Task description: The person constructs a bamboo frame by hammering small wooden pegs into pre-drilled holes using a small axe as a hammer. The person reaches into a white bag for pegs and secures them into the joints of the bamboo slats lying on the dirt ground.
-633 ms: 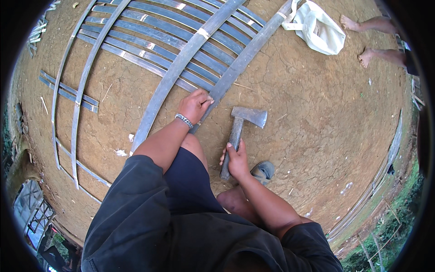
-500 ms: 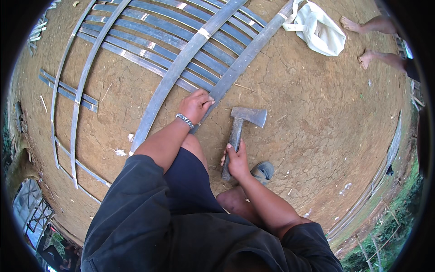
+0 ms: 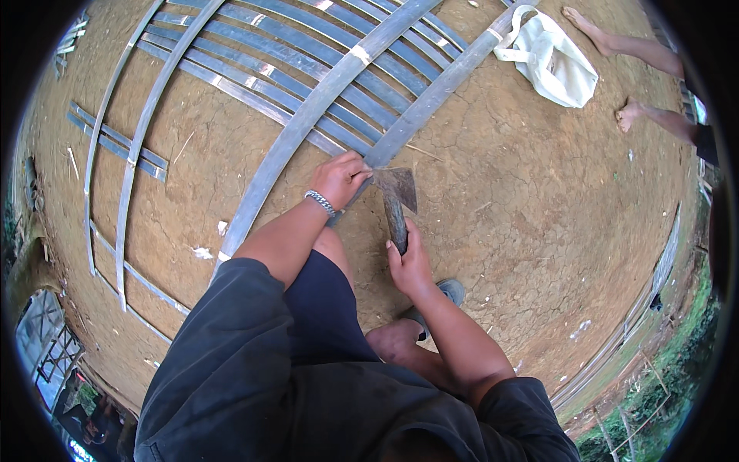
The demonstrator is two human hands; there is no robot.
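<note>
My left hand (image 3: pixel 341 179), with a chain bracelet at the wrist, is closed in a pinch over the near end of a long grey split-bamboo strip (image 3: pixel 419 119). Whatever sits between its fingertips is too small to make out. In my right hand (image 3: pixel 410 264) is a hatchet (image 3: pixel 395 219), gripped by its dark handle. The hatchet's blunt back lies right by my left fingertips, its blade pointing right. Thinner bamboo slats (image 3: pixel 308 88) lie crosswise under the long strips, forming a lattice on the ground. Another long strip (image 3: pixel 308 115) runs left of my left hand.
A white bag (image 3: pixel 554 65) lies at the upper right. Beyond it are another person's bare feet (image 3: pixel 589 29) and legs. Two thin curved strips (image 3: pixel 142 123) and short slats (image 3: pixel 115 142) lie at left on cracked earth (image 3: pixel 539 231). My shoe (image 3: pixel 450 292) is below the hatchet.
My right hand has brought the hatchet up and left, so its head now sits beside my left fingertips. The left hand keeps its pinch at the strip. The whole view has shifted slightly.
</note>
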